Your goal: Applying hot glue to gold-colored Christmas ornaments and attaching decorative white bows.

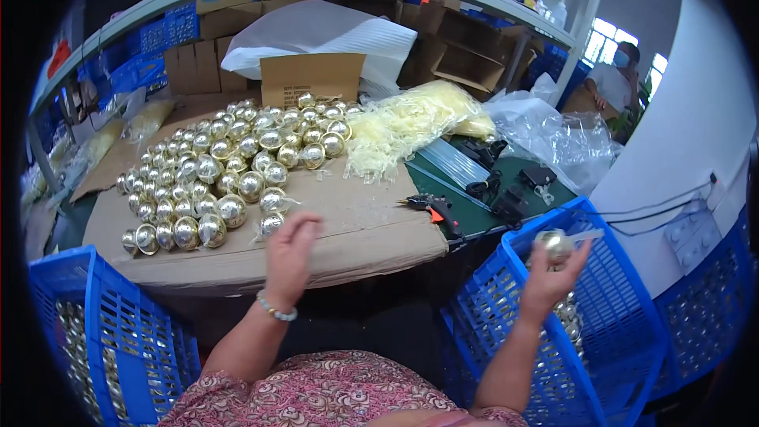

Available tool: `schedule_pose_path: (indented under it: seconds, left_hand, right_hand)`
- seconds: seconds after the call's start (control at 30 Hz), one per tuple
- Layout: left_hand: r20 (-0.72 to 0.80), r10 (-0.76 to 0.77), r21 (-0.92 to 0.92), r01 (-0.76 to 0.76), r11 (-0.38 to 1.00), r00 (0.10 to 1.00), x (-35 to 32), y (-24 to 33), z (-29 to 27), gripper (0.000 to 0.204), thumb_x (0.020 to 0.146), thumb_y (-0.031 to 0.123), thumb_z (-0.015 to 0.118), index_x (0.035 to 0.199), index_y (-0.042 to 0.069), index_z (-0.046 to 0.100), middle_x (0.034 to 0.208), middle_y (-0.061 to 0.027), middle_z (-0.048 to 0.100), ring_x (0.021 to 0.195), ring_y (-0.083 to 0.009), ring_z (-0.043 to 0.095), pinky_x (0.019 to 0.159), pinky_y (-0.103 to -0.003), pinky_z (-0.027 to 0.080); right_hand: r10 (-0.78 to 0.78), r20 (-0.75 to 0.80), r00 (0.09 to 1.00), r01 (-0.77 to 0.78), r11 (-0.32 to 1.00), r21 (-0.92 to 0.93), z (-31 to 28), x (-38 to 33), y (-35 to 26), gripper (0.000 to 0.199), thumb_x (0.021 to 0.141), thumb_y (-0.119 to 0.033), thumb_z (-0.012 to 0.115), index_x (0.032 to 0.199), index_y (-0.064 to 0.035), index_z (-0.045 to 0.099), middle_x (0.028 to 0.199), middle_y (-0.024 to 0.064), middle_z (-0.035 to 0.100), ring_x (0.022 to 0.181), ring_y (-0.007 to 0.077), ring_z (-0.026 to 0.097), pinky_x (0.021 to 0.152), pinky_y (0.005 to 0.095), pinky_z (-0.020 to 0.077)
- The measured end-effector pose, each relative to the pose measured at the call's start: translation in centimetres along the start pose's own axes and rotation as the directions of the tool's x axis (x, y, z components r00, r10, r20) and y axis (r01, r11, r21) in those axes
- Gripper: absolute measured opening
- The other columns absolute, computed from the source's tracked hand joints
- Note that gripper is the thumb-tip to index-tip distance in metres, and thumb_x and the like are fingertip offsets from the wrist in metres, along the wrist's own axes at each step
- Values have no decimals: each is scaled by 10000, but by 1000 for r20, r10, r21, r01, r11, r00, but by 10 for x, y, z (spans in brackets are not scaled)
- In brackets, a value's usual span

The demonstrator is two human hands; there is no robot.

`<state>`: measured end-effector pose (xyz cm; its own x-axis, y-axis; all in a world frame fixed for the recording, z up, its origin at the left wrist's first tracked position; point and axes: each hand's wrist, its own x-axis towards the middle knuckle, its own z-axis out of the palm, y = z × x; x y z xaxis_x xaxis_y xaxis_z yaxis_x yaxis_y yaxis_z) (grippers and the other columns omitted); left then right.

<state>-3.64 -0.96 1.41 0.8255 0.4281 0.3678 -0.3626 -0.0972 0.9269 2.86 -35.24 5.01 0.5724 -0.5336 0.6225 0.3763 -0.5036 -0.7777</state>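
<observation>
Gold and mirror-finished, the ball (554, 244) in the right hand (549, 275) appears light, hard-shelled and slippery, liable to scratch or dent; the sound hold is judged to be fingertips spread round its widest part, leaving the clear tab (587, 235) at its side unstrained. It sits above the right-hand blue crate (621, 281). Right hand: fingers partly closed, cupping the ball from beneath. Left hand (288, 259): raised at the near edge of the cardboard sheet (360, 231), fingers loosely curled, no item visible in it; how far it is open, or whether it touches the nearest ball, cannot be told. Rows of similar gold balls (251, 186) cover the cardboard to its left and beyond. Further out, on the green tabletop, lie a black glue gun (433, 205) with orange parts, translucent sticks (455, 162) and a pile of pale yellow plastic pieces (419, 119). An open carton (308, 77) stands behind the balls. A second blue crate (130, 340), also holding shiny balls, stands at the person's left.
</observation>
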Motion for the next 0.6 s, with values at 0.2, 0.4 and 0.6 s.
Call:
schedule_pose_path:
  seconds: [0.2,0.4,0.6]
  left_hand:
    - [-104,581,766,-307,565,807,3,-30,-70,107,831,73,587,912,8,612,1006,-99,581,958,-213,527,860,-306,403]
    - [-51,353,854,-142,500,934,-2,-40,-76,354,705,108,675,1038,56,568,1069,-135,538,996,-339,497,915,-397,388]
    - [-172,292,778,-52,626,941,5,-28,-48,599,638,112,748,1178,32,501,1079,-117,543,963,-228,511,857,-336,423]
  right_hand:
    - [-448,-236,862,281,811,-513,-30,24,18,439,801,-105,628,1204,25,513,1212,186,525,1122,337,488,979,408,348]
    - [-509,-98,855,514,810,283,67,19,-36,98,859,34,546,917,14,622,843,121,652,778,151,618,659,254,496]
    - [-476,-128,870,459,688,562,116,78,-114,106,893,-70,529,899,-22,623,692,96,622,608,151,591,557,264,450]
